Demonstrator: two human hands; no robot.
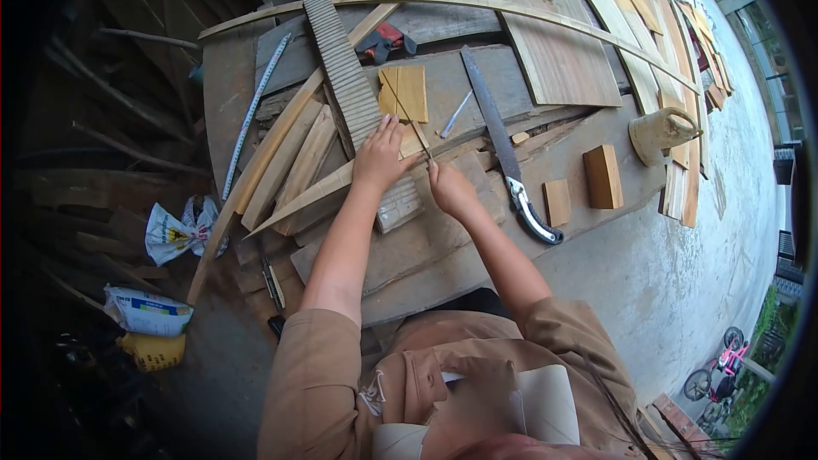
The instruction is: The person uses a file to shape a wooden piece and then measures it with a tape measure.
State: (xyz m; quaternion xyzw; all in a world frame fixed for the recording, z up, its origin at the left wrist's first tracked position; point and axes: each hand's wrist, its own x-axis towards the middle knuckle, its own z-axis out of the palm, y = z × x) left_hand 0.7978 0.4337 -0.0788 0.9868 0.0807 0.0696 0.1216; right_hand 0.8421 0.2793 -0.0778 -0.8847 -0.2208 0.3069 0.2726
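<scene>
My left hand (381,153) holds down a pale, tapering wooden strip (317,193) on the workbench, its fingers pointing away from me and its thumb out to the right. My right hand (452,189) is closed around the near end of a thin, dark, rod-like tool (400,100), too slender to name for certain. This tool slants across the strip's end, just right of my left hand, toward a small yellowish wooden square (411,92). A ribbed board (336,60) lies beyond my left hand. To the right rests a handsaw (496,123) with a black and silver handle.
A tape measure (256,119) lies extended at left. Wooden blocks (603,177) and a dirty plastic container (660,134) stand near the bench's right edge. A long thin slat (511,7) crosses the far side over boards (554,43). Bags (149,311) sit at lower left.
</scene>
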